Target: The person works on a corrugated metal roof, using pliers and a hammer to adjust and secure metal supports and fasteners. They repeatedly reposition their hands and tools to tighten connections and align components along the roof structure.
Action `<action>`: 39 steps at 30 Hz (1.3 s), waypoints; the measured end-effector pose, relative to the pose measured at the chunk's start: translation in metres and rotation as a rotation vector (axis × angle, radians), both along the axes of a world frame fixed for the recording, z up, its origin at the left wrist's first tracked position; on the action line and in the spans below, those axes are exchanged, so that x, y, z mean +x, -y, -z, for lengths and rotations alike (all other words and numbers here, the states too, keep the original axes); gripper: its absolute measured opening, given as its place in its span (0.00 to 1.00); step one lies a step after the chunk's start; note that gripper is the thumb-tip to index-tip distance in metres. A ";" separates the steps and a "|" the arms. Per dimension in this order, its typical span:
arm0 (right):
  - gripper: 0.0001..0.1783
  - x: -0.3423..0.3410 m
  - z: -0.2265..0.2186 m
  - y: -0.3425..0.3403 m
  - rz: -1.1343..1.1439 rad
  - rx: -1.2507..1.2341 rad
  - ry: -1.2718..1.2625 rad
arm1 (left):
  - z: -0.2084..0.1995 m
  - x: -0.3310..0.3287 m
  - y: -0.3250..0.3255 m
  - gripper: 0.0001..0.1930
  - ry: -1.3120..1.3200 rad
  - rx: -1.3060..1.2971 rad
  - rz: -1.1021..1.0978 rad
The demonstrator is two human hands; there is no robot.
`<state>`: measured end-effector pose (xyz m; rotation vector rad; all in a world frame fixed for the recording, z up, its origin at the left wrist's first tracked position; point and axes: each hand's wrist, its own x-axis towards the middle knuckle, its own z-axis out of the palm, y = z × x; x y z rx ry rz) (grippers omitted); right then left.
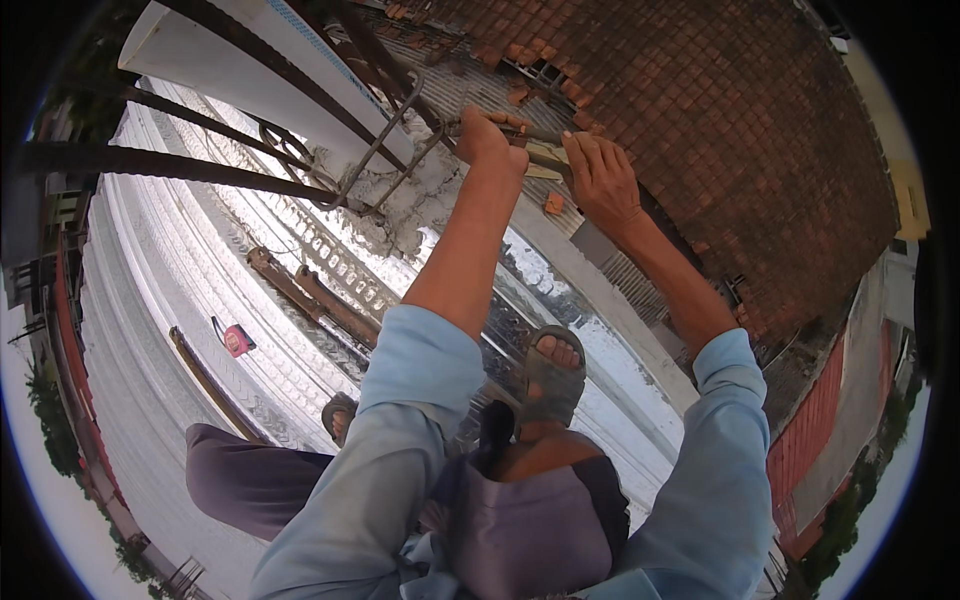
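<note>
My left hand [487,141] is closed around the near end of dark, narrow metal bars [545,158] beside a column's steel. My right hand [604,182] grips the same bars a little further right, fingers curled over them. Two bars show between my hands, and I cannot tell whether they form one tool. Just left of my left hand, bent square wire stirrups [385,150] loop around thick ribbed rebars [190,170]. Rough concrete [405,205] surrounds the foot of the rebars.
A wide white pipe [250,80] leans among the rebars. A pink tape measure [237,341] lies on the ribbed metal sheeting [150,290], near rusty bars [320,300]. My sandalled foot [553,375] rests by a concrete ledge [625,350]. Beyond the edge lies a tiled roof [720,130].
</note>
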<state>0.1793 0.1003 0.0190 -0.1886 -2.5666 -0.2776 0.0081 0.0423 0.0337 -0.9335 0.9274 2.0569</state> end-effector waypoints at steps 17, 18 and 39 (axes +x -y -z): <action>0.20 -0.013 -0.021 -0.037 0.181 -2.212 0.539 | -0.004 0.010 0.020 0.17 -0.120 0.090 0.096; 0.21 -0.011 -0.019 -0.032 0.202 -2.288 0.572 | 0.005 0.008 0.025 0.16 -0.133 0.161 0.106; 0.12 0.036 0.045 0.244 0.309 -2.653 0.085 | 0.062 -0.002 0.257 0.09 -0.260 0.019 0.699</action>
